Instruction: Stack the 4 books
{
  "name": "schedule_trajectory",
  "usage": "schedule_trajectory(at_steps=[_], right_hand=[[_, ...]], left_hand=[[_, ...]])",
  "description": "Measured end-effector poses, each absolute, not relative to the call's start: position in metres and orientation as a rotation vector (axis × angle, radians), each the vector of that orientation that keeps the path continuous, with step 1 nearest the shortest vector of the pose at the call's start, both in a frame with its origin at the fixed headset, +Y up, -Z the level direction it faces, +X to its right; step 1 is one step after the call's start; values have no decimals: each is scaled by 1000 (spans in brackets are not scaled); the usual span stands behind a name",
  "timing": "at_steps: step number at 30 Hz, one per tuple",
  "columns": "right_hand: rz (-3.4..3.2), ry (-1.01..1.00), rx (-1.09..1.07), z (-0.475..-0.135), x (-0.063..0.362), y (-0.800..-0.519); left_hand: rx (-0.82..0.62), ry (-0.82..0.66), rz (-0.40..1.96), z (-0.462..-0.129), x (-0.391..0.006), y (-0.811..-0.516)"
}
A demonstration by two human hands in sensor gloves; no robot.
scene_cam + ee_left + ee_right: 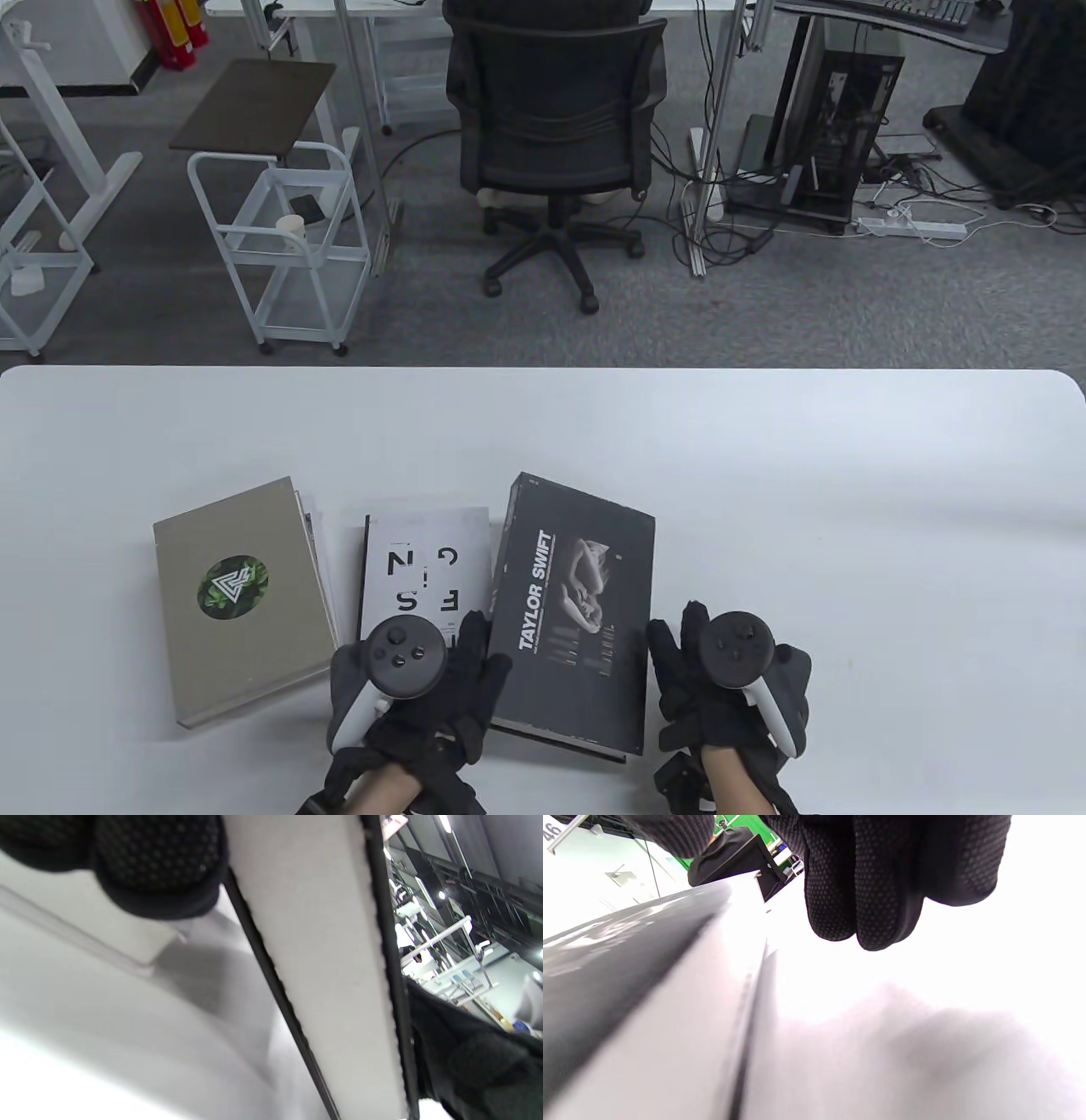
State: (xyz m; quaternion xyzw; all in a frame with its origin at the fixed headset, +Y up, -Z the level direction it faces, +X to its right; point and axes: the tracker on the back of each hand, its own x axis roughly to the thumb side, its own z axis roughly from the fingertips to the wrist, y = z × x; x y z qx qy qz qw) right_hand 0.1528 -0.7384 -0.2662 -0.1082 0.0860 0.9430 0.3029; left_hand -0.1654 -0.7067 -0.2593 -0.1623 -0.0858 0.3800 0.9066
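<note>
Flanking the black Taylor Swift book (577, 615) near the tabletop's (848, 509) front edge, the left hand (424, 688) and right hand (721, 679) are pressed against its sides, with the white book (424, 560) and tan book (242, 598) lying leftward.

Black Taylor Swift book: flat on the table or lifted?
Lifted: the black Taylor Swift book shows a gap and shadow beneath it in the wrist views.

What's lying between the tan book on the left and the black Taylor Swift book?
In the table view, a white book with black letters lies between the tan book and the black book; the left hand covers its near end.
</note>
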Motion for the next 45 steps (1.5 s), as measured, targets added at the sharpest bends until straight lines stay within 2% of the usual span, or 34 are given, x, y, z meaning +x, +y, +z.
schedule_trajectory(at_steps=[12, 17, 25, 30, 45], right_hand=[[2506, 253, -241, -267, 147, -738], [2500, 273, -229, -267, 146, -738], [2515, 274, -229, -267, 145, -738], [2518, 282, -229, -267, 144, -738], [2525, 316, -236, -267, 142, -739]], left_hand=[[-103, 13, 864, -259, -271, -654], [-37, 122, 938, -250, -318, -646], [56, 320, 1112, -238, -388, -657], [76, 413, 1174, -231, -416, -671], [43, 541, 1192, -222, -446, -703]])
